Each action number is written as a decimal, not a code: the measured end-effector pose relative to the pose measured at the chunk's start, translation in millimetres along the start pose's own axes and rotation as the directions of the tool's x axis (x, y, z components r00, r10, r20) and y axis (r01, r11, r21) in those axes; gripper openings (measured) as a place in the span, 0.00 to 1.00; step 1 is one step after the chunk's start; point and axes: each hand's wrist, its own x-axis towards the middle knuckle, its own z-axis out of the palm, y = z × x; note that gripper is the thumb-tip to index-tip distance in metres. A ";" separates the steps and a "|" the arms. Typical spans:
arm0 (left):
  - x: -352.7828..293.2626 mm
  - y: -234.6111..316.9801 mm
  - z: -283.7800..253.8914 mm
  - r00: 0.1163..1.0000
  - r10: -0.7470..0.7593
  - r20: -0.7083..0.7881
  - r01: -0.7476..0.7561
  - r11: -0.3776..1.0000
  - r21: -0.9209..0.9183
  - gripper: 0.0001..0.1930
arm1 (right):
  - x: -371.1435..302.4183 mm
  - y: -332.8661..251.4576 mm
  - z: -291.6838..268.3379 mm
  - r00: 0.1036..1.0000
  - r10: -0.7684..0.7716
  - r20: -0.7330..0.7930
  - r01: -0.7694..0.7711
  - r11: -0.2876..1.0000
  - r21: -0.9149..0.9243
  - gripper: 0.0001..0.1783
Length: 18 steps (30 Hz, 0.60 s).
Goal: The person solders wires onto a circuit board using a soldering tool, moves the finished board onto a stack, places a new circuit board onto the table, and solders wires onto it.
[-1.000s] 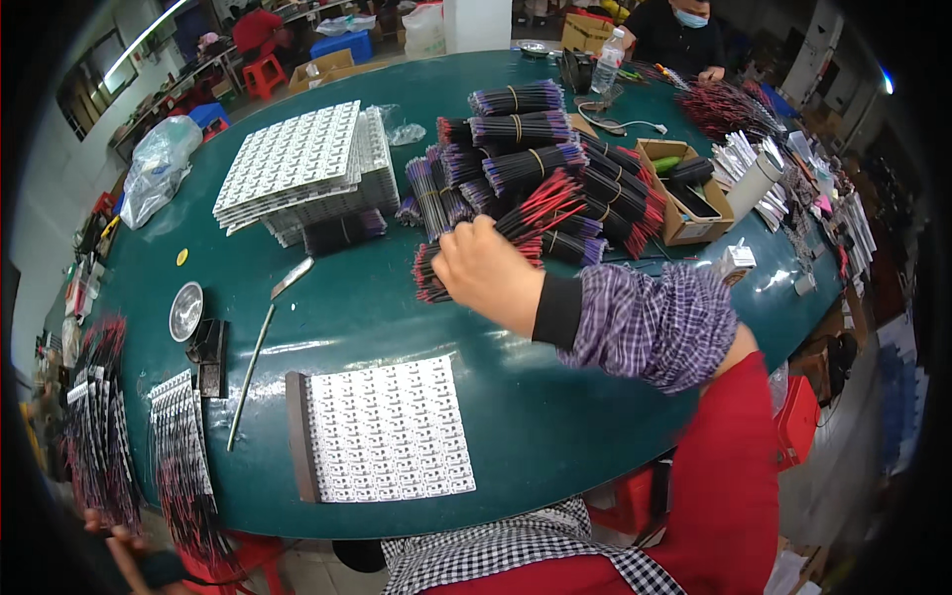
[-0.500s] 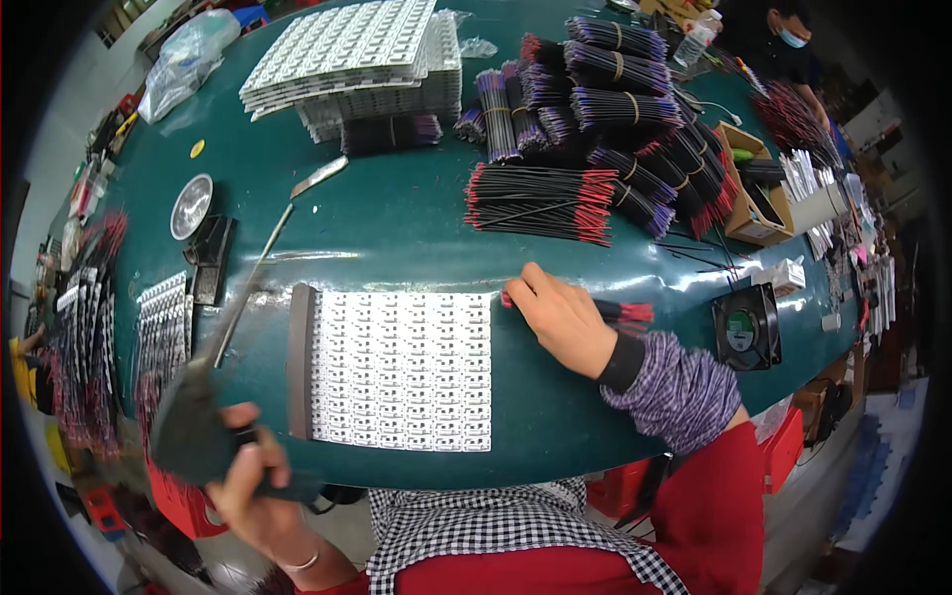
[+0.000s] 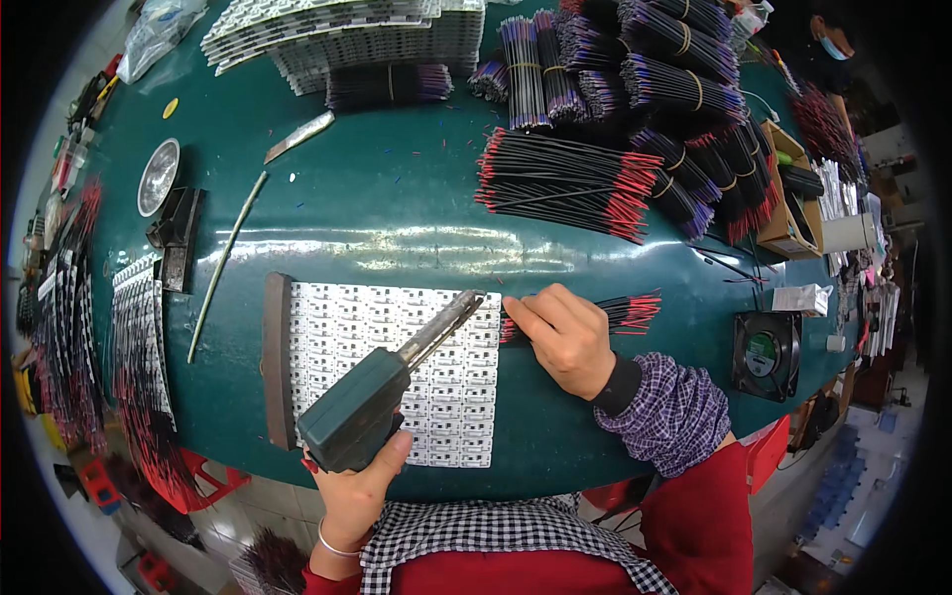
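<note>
My left hand (image 3: 359,488) is wrapped round the handle of a dark green soldering gun (image 3: 357,409). Its metal tip reaches up to the top right corner of a white panel of small circuit boards (image 3: 397,322). Just right of that corner, my right hand (image 3: 563,337) pinches a thin wire, mostly hidden by the fingers. Under and behind this hand lies a small bunch of black wires with red ends (image 3: 635,312). A dark bar (image 3: 279,362) runs along the panel's left edge.
A larger pile of black wires (image 3: 560,183) lies beyond, with purple-tipped bundles (image 3: 684,94) behind it. Stacked white panels (image 3: 337,45) stand at the back. Leftward are a metal bowl (image 3: 159,177), a solder stick (image 3: 228,266) and wired strips (image 3: 139,327). A fan (image 3: 767,355) sits right.
My left hand has brought the soldering gun rightward from off the panel's left side to over the panel's top right corner. My right hand stays beside that corner. The view has shifted slightly.
</note>
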 end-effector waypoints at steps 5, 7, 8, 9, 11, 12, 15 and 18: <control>6.6 -10.4 -2.8 0.999 0.034 0.012 -0.035 0.991 0.130 0.16 | 4.1 -2.3 -1.6 1.000 -0.007 0.021 0.007 1.000 -0.007 0.19; 7.7 -10.6 -2.3 1.000 0.020 0.016 -0.022 0.989 0.146 0.16 | 4.5 -2.8 -3.4 0.999 0.016 0.030 -0.016 1.000 0.007 0.19; 8.4 -10.7 -2.6 0.999 0.018 0.026 -0.022 0.987 0.162 0.15 | 4.9 -3.3 -4.5 0.999 0.039 0.033 -0.039 0.999 0.019 0.19; 9.0 -10.9 -3.1 0.999 0.017 0.035 -0.023 0.984 0.179 0.15 | 6.0 -4.4 -5.0 0.999 0.038 0.037 -0.039 0.999 0.022 0.19; 9.7 -11.4 -3.0 1.000 0.009 0.029 -0.014 0.984 0.176 0.15 | 9.1 -6.6 -6.5 0.981 0.184 0.067 -0.194 0.962 0.191 0.19; 10.0 -11.5 -2.7 1.000 0.004 0.028 -0.009 0.985 0.171 0.14 | 10.7 -6.9 -8.2 0.980 0.185 0.070 -0.195 0.962 0.191 0.19; 10.1 -11.5 -1.6 1.000 0.011 0.026 -0.016 0.981 0.192 0.13 | 16.7 -5.6 -11.8 0.931 0.321 0.171 -0.361 0.876 0.320 0.19; 10.3 -10.9 -1.6 0.999 0.000 0.045 -0.010 0.972 0.233 0.13 | 22.8 -1.8 -11.0 0.880 0.410 0.240 -0.473 0.808 0.351 0.16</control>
